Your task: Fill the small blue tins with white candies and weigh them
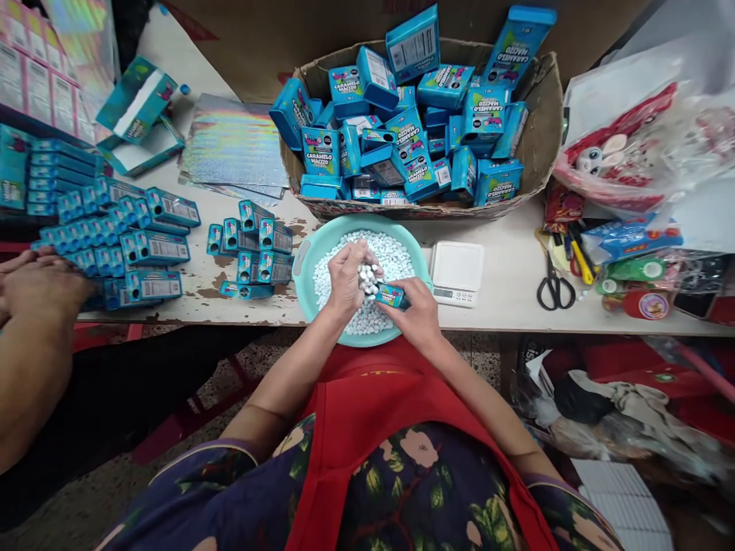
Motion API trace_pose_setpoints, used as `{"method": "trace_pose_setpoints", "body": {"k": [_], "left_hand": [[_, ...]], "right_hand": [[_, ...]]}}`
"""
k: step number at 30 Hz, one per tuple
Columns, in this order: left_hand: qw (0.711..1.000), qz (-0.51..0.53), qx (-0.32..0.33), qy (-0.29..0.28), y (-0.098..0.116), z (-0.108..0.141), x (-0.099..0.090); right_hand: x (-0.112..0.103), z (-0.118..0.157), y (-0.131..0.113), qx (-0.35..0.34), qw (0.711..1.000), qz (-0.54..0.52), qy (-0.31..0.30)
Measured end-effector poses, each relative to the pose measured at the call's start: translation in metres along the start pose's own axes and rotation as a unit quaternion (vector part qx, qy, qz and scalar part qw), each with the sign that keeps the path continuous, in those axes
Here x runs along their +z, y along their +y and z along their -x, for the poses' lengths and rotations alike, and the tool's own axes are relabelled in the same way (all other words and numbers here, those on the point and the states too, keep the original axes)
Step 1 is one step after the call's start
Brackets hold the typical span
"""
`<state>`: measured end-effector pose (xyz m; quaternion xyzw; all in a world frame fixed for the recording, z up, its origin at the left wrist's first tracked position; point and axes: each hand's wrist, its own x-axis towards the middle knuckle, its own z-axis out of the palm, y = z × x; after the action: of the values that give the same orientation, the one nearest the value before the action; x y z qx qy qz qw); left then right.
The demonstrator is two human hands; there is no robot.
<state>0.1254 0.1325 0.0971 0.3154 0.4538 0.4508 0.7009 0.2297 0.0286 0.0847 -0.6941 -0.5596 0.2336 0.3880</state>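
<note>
Over a turquoise basin (303, 295) full of small white candies (390, 246), my left hand (346, 277) is curled around a handful of the candies (367, 277). My right hand (418, 310) grips a small blue candy box (390, 295) lying tilted, its end turned toward the left hand. The handful meets that end of the box, whose opening is partly hidden by the candies. Left of the basin stands a small group of blue boxes (274, 236), with several stacked on each other. A white kitchen scale (458, 268) sits close to the basin's right side.
Behind the basin is a cardboard carton (548, 138) heaped with blue boxes. Many more boxes (155, 249) stand at left, near another person's hands (43, 283). Silvery sheets (230, 145) lie behind them. Black scissors (554, 287) and bagged items (620, 168) are at right.
</note>
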Motion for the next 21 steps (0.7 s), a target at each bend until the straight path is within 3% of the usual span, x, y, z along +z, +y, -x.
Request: {"method": "trace_pose_setpoints", "body": {"k": [21], "left_hand": [[0.999, -0.036, 0.025, -0.003, 0.001, 0.018, 0.008]], "right_hand": [[-0.007, 0.002, 0.0, 0.022, 0.999, -0.035, 0.012]]}}
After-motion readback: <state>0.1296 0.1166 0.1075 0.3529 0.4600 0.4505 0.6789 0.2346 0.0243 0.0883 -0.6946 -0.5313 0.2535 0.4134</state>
